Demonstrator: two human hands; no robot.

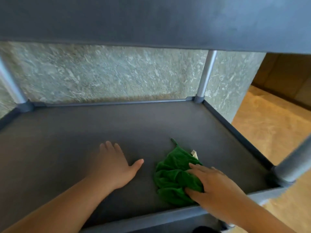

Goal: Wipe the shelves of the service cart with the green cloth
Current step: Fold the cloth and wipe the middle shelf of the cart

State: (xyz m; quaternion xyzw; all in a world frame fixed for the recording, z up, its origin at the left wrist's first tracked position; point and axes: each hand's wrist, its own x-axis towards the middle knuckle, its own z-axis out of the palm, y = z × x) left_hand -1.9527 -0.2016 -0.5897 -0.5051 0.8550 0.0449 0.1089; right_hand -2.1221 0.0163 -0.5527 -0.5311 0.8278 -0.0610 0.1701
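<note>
A crumpled green cloth (173, 175) with a small white tag lies on the dark grey lower shelf (117, 132) of the service cart, near its front right. My right hand (217, 185) lies on the cloth's right side, fingers spread over it and thumb curled into its lower edge. My left hand (114, 163) rests flat on the bare shelf to the left of the cloth, fingers straight and thumb pointing toward the cloth without touching it.
The upper shelf (151, 21) hangs low over the top of the view. Grey posts stand at the back right (206, 74), back left (10, 84) and front right (294, 162) corners. A raised rim runs round the shelf. Mottled stone wall behind; tan floor at right.
</note>
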